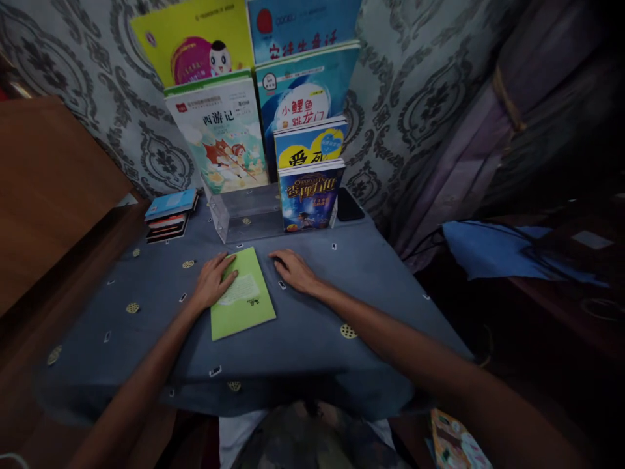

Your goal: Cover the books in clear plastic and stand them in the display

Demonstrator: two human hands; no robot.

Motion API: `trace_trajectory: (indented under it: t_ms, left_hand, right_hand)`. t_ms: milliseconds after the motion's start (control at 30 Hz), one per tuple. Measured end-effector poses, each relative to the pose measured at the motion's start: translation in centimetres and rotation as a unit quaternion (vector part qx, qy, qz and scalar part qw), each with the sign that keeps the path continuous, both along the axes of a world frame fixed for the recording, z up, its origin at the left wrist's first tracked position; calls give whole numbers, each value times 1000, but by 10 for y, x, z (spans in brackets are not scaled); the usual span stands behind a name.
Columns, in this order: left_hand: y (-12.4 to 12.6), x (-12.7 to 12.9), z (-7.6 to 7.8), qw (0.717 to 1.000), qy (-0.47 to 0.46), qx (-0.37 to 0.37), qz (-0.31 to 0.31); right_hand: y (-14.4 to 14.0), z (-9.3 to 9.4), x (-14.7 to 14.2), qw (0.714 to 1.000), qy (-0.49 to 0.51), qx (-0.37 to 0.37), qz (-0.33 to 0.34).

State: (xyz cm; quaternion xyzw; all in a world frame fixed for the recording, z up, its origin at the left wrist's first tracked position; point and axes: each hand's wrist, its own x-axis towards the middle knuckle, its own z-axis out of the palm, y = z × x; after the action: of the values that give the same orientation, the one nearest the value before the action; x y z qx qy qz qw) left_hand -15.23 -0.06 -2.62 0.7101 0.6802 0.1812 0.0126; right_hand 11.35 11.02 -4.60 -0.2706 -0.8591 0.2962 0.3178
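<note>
Booklet: your green booklet (pixel 243 297) lies flat on the blue tablecloth (pixel 366 260), outside the book rack (pixel 254 208).
Left hand (pixel 213 280): fingers spread, pressing its left edge.
Right hand (pixel 294 268): flat beside it, holding nothing.

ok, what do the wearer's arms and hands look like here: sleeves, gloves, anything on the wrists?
Both arms are bare the whole way into frame, with no sleeves in view. The left hand and right hand wear no gloves. No watch, band or ring shows on either, though the light is dim and fine detail is hard to tell. No cables or markings on them.
</note>
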Motion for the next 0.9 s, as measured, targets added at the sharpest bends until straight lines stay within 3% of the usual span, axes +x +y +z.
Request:
trace_trajectory:
  t_ms: [367, 500, 567, 733, 900]
  left_hand:
    - [52, 81, -5, 991, -44, 20, -126]
    - [61, 94, -7, 987, -88, 63, -122]
    - [64, 90, -8, 985, -115, 94, -82]
    - [67, 75, -8, 980, -163, 108, -37]
    - [62, 73, -4, 980, -177, 82, -38]
  right_hand:
    - [19, -4, 32, 995, -5, 58, -82]
    - [14, 3, 37, 988, -38, 91, -116]
    - [6, 12, 36, 987, -64, 118, -93]
    - [-15, 30, 11, 973, -103, 190, 76]
    - [-15, 27, -13, 972, -116, 173, 110]
